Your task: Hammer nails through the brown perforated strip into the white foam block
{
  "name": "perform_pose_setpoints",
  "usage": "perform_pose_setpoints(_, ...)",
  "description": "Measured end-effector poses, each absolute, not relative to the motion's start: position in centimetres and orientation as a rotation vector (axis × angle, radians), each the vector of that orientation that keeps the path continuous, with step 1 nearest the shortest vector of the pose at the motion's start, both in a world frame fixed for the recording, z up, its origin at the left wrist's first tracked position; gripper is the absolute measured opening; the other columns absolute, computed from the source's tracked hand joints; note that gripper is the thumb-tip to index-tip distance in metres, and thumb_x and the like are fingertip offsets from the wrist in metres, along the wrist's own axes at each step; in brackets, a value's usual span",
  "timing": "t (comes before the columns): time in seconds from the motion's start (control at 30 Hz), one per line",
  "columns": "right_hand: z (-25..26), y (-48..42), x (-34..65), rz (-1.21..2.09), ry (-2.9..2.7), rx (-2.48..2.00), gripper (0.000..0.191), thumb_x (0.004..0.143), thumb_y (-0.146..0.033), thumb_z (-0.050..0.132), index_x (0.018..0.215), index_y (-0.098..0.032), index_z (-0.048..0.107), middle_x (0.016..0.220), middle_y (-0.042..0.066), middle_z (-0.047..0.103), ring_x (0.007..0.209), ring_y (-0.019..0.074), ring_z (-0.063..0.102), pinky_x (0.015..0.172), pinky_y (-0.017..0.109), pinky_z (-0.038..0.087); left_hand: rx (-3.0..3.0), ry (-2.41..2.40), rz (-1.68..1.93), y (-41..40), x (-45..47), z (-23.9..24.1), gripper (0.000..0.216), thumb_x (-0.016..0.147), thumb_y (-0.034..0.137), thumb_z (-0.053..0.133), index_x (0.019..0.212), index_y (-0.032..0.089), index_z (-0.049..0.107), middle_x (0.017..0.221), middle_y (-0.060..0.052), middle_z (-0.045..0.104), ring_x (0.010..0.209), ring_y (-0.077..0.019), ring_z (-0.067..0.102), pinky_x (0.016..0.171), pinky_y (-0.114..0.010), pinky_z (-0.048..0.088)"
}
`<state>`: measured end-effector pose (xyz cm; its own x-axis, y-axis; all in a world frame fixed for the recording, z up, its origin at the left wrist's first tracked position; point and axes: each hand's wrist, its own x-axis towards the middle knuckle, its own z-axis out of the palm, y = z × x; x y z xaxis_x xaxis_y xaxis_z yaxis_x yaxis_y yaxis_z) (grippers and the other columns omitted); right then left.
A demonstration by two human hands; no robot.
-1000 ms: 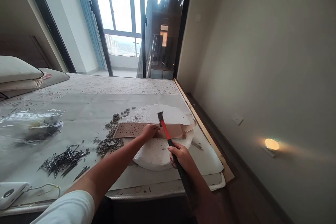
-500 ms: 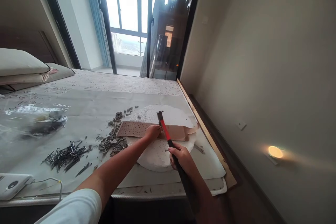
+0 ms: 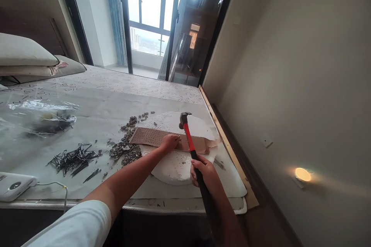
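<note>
The right hand [image 3: 203, 171] is closed around the dark lower grip of a hammer [image 3: 189, 141]. The hammer's red shaft slants up over the near part of a white round disc [image 3: 174, 170], and its steel head hangs above the disc's middle. A brown perforated strip [image 3: 147, 137] lies flat across the disc, its left end overhanging the rim.

The left hand [image 3: 169, 142] rests on the strip at the disc's centre, just left of the hammer shaft. Its fingers are drawn narrowly together, and I cannot tell whether they pinch anything.

Grey rubble bits [image 3: 126, 150] lie scattered against the disc's left edge. A heap of dark nails [image 3: 74, 158] lies further left of the disc, on the covered bed [image 3: 95, 104]. A white power bank [image 3: 14, 186] sits well to the left of the disc, at the bed's near edge.
</note>
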<state>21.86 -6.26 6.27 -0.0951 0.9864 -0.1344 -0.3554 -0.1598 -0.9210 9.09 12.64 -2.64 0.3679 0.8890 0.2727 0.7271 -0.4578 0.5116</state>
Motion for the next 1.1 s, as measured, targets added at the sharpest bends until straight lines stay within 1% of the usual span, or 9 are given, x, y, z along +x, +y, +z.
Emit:
perform_pose_setpoints(0.1, 6.0, -6.2, 21.5, 1.554, -0.884, -1.08, 0.027, 0.064, -0.038, 0.063, 0.076, -0.019, 0.048, 0.034, -0.011, 0.037, 0.026, 0.0056, 0.028, 0.028, 0.019, 0.018, 2.316, 1.432, 0.753, 12.8, 9.1, -2.8, 0.037, 0.082, 0.033, 0.041, 0.058, 0.017, 0.064, 0.063, -0.007, 0.061, 0.063, -0.0176, 0.054, 0.061, -0.029, 0.035)
perform_pose_setpoints(0.27, 6.0, -6.3, 21.3, 1.532, -0.881, -1.024, 0.031, 0.066, -0.039, 0.062, 0.085, -0.018, 0.05, 0.036, -0.012, 0.038, 0.028, 0.0054, 0.028, 0.03, 0.018, 0.02, 2.293, 1.408, 0.765, 12.9, 9.0, -3.0, 0.037, 0.082, 0.035, 0.042, 0.058, 0.017, 0.064, 0.067, -0.008, 0.062, 0.066, -0.0188, 0.055, 0.063, -0.03, 0.037)
perform_pose_setpoints(0.4, 6.0, -6.4, 21.4, 1.555, -0.88, -1.112, 0.03, 0.062, -0.04, 0.065, 0.075, -0.019, 0.047, 0.034, -0.011, 0.038, 0.026, 0.0054, 0.028, 0.028, 0.018, 0.019, 2.195, 1.448, 0.769, 12.8, 9.1, -3.0, 0.034, 0.079, 0.035, 0.046, 0.056, 0.017, 0.063, 0.066, -0.008, 0.062, 0.069, -0.0197, 0.055, 0.066, -0.03, 0.039)
perform_pose_setpoints(0.57, 5.6, -6.5, 21.4, 1.51, -0.9, -1.044, 0.033, 0.067, -0.039, 0.062, 0.089, -0.018, 0.051, 0.036, -0.012, 0.038, 0.028, 0.0056, 0.028, 0.029, 0.018, 0.02, 2.173, 1.392, 0.814, 12.7, 9.1, -2.8, 0.031, 0.078, 0.033, 0.05, 0.055, 0.017, 0.063, 0.067, -0.009, 0.063, 0.072, -0.0212, 0.056, 0.07, -0.032, 0.038)
perform_pose_setpoints(0.7, 5.3, -6.6, 21.1, 1.567, -0.916, -1.102, 0.03, 0.065, -0.039, 0.062, 0.082, -0.018, 0.049, 0.034, -0.012, 0.037, 0.026, 0.0052, 0.026, 0.028, 0.018, 0.019, 2.173, 1.395, 0.797, 12.6, 9.1, -2.7, 0.027, 0.078, 0.03, 0.049, 0.061, 0.017, 0.065, 0.068, -0.009, 0.062, 0.069, -0.0205, 0.057, 0.067, -0.031, 0.037)
perform_pose_setpoints(0.83, 5.3, -6.7, 21.1, 1.533, -0.924, -1.034, 0.032, 0.068, -0.038, 0.061, 0.089, -0.017, 0.051, 0.036, -0.012, 0.038, 0.028, 0.0055, 0.027, 0.03, 0.018, 0.02, 2.218, 1.39, 0.78, 12.5, 9.1, -2.7, 0.03, 0.078, 0.031, 0.047, 0.057, 0.017, 0.064, 0.067, -0.009, 0.062, 0.071, -0.0205, 0.056, 0.068, -0.031, 0.038)
perform_pose_setpoints(0.9, 5.3, -6.6, 21.2, 1.504, -0.915, -1.038, 0.029, 0.068, -0.038, 0.061, 0.087, -0.017, 0.051, 0.036, -0.012, 0.039, 0.028, 0.0059, 0.029, 0.03, 0.018, 0.02, 2.234, 1.394, 0.784, 12.5, 9.1, -2.9, 0.033, 0.08, 0.033, 0.045, 0.056, 0.017, 0.063, 0.067, -0.008, 0.062, 0.071, -0.02, 0.056, 0.069, -0.031, 0.038)
perform_pose_setpoints(1.0, 5.1, -6.4, 21.4, 1.546, -0.892, -1.084, 0.028, 0.066, -0.039, 0.062, 0.081, -0.018, 0.049, 0.035, -0.011, 0.038, 0.027, 0.0059, 0.028, 0.029, 0.019, 0.019, 2.262, 1.394, 0.791, 12.6, 9.0, -3.1, 0.035, 0.08, 0.033, 0.044, 0.056, 0.016, 0.063, 0.065, -0.009, 0.061, 0.069, -0.0194, 0.055, 0.068, -0.031, 0.038)
perform_pose_setpoints(1.1, 5.2, -6.4, 21.6, 1.521, -0.895, -1.063, 0.034, 0.067, -0.039, 0.062, 0.089, -0.017, 0.051, 0.035, -0.012, 0.037, 0.027, 0.0051, 0.026, 0.029, 0.018, 0.019, 2.292, 1.385, 0.802, 12.5, 8.9, -3.2, 0.036, 0.081, 0.032, 0.044, 0.056, 0.015, 0.064, 0.064, -0.009, 0.061, 0.067, -0.019, 0.055, 0.066, -0.03, 0.038)
